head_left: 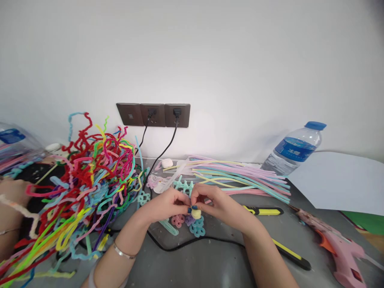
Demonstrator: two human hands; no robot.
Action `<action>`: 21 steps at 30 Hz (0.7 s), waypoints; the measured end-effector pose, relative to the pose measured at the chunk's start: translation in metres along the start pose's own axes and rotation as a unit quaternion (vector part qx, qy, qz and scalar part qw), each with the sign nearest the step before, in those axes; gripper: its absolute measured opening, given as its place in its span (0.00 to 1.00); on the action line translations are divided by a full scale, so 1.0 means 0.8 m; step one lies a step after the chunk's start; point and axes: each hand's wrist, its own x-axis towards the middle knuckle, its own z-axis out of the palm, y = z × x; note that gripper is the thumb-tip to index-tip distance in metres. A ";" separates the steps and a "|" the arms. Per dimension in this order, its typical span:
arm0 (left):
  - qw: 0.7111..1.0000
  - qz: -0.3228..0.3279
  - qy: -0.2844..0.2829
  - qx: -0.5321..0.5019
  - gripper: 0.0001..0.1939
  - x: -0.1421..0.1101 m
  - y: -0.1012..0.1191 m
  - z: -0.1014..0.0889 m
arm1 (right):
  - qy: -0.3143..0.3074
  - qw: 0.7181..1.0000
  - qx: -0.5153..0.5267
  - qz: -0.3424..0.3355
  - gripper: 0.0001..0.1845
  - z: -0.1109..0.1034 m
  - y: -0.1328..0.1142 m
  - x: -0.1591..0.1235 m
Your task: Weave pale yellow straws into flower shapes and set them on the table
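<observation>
My left hand (pixel 172 205) and my right hand (pixel 210 200) meet over the middle of the table, fingertips pinched together. Between them is a small pale yellow coil of pipe cleaner (pixel 196 214), gripped by both hands. Just below it lie a blue pipe-cleaner flower (pixel 197 227), a pink one (pixel 178 221) and a purple one, partly covered by the coil. Behind my fingers sits a mint-green looped piece (pixel 182 185). A mint flower shape (pixel 144 198) rests left of my left hand.
A tangled heap of coloured pipe cleaners (pixel 99 180) fills the left, beside another person's arm (pixel 12 208). Straight pastel pipe cleaners (pixel 240 172) lie behind. At right are a water bottle (pixel 295 146), yellow-black cutters (pixel 291 254) and a pink glue gun (pixel 336 244). A black cable (pixel 171 249) crosses the front.
</observation>
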 end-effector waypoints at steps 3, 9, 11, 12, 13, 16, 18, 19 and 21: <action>0.992 0.047 0.118 -0.014 0.07 0.011 -0.006 0.007 | 0.101 0.992 0.069 0.034 0.04 -0.002 0.014 0.007; 0.954 0.095 0.278 -0.058 0.06 0.023 -0.006 0.017 | 0.182 0.968 0.167 0.040 0.14 0.003 0.031 0.021; 0.947 0.110 0.294 -0.071 0.05 0.023 -0.004 0.018 | 0.179 0.965 0.187 0.038 0.14 0.008 0.031 0.024; 0.945 0.113 0.295 -0.079 0.05 0.023 -0.003 0.019 | 0.182 0.962 0.199 0.040 0.15 0.010 0.031 0.025; 0.945 0.115 0.294 -0.088 0.05 0.023 -0.002 0.019 | 0.185 0.959 0.212 0.043 0.15 0.011 0.030 0.025; 0.947 0.114 0.278 -0.109 0.06 0.022 -0.002 0.019 | 0.175 0.951 0.248 0.066 0.17 0.008 0.030 0.023; 0.949 0.116 0.272 -0.109 0.07 0.021 -0.002 0.019 | 0.147 0.947 0.273 0.088 0.17 0.003 0.029 0.020; 0.950 0.117 0.271 -0.105 0.07 0.021 -0.001 0.019 | 0.130 0.944 0.287 0.100 0.17 0.001 0.028 0.018; 0.952 0.119 0.266 -0.093 0.07 0.019 0.000 0.018 | 0.104 0.938 0.309 0.116 0.18 -0.002 0.026 0.014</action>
